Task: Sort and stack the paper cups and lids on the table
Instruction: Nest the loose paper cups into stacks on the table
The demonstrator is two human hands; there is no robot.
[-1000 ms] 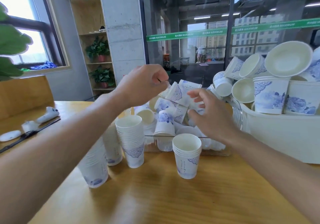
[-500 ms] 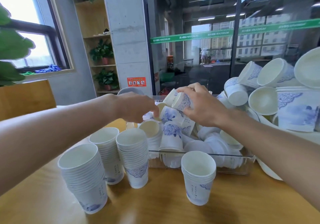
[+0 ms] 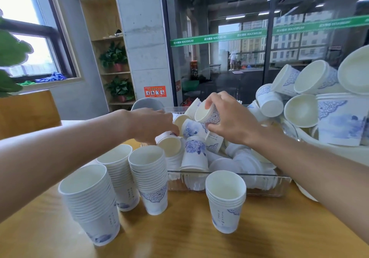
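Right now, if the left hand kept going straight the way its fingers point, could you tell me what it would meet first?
Most likely the tilted cup in the clear bin. The left hand points right, into the pile, with its fingertips already at that cup's rim. Depth is unclear, so contact can't be confirmed.

The word "MAXIMUM" repeats in white along the green strip (image 3: 219, 37) across the glass wall (image 3: 249, 62); other print is unreadable.

The right hand (image 3: 229, 122) grips a tilted paper cup (image 3: 207, 114) above the clear tray (image 3: 265, 186) of cups.
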